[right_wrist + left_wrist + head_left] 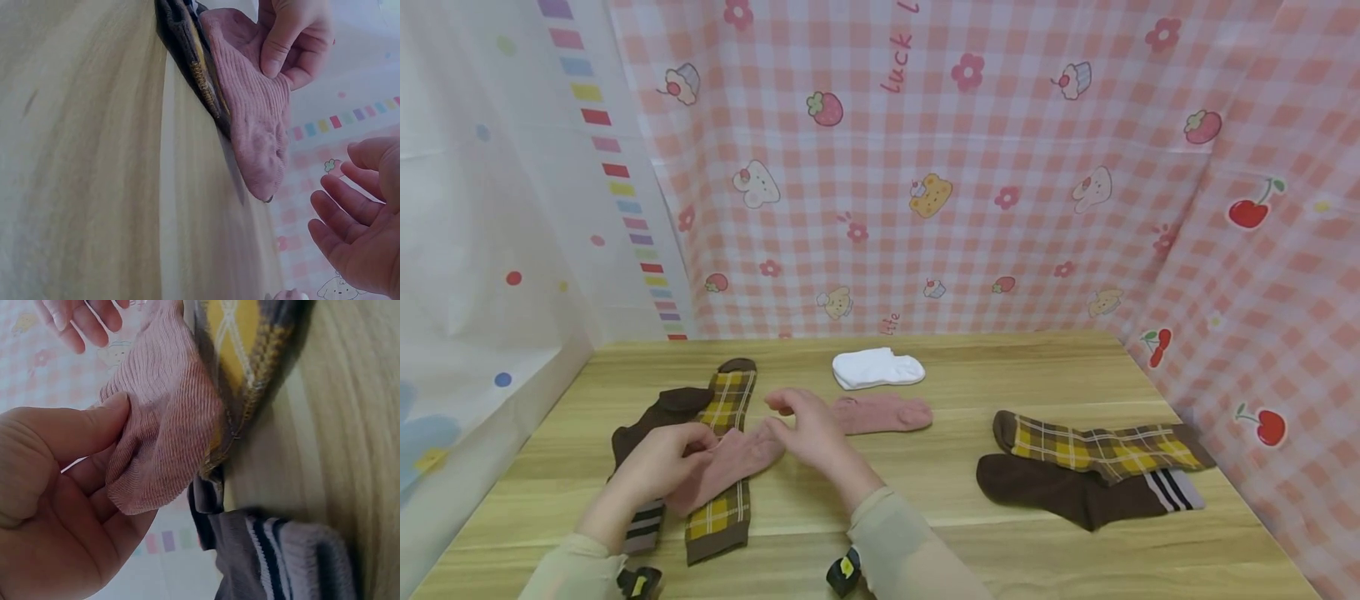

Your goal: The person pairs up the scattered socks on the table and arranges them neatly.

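Between thumb and fingers, my left hand [662, 458] pinches a ribbed pink sock [730, 467]. In the left wrist view the pink sock [165, 412] hangs from that grip, its end drooping. My right hand [811, 433] is beside the sock's other end; the right wrist view shows its fingers [350, 215] loosely bent and apart from the sock. Beneath the pink sock lies a yellow plaid sock [718, 508], with a dark brown sock [655, 417] to its left, partly covered by my left hand. Another pink sock [887, 413] lies flat just past my right hand.
White socks [877, 368] lie at the back middle of the wooden table [925, 542]. On the right, a second yellow plaid sock [1097, 446] overlaps a brown sock with striped cuff [1075, 496]. A pink checked cloth [887, 167] hangs behind the table.
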Available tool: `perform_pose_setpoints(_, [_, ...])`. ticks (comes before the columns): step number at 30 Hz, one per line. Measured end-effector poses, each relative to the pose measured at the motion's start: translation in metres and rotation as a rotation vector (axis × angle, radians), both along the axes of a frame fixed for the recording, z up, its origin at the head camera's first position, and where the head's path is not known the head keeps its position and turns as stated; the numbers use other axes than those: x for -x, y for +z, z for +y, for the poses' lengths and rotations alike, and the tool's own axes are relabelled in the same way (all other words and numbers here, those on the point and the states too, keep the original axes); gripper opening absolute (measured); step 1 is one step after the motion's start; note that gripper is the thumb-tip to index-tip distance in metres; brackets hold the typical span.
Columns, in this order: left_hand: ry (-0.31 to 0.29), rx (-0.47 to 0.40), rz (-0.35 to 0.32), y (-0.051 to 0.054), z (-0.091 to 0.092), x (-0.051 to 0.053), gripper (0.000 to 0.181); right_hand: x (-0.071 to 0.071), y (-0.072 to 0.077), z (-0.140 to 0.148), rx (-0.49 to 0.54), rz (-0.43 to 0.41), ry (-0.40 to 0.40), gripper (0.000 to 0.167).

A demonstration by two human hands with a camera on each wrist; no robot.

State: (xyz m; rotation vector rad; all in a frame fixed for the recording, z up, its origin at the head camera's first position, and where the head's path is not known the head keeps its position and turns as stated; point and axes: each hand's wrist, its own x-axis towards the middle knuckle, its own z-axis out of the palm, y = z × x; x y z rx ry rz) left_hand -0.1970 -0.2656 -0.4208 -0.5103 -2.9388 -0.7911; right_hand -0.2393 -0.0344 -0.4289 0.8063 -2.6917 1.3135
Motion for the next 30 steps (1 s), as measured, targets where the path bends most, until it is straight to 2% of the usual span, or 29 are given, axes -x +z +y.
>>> perform_pose_setpoints(8, [-0.007,0.011,-0.049,-0.005,0.001,0.003,0.010,0.001,-0.006,0.002,-0.016,0.012,0.005,0.030])
perform_pose_setpoints(14, [0.038,0.024,-0.073,-0.002,-0.001,0.002,0.007,0.004,-0.005,0.000,-0.057,-0.006,0.004,0.032])
perform_pose_setpoints(23, [0.086,0.028,-0.033,0.002,-0.007,-0.007,0.017,0.004,-0.007,-0.005,-0.080,-0.033,0.024,0.032])
perform_pose_setpoints(30, [0.123,0.015,-0.045,-0.002,-0.016,-0.012,0.025,0.004,-0.013,-0.007,-0.097,-0.036,0.020,0.032])
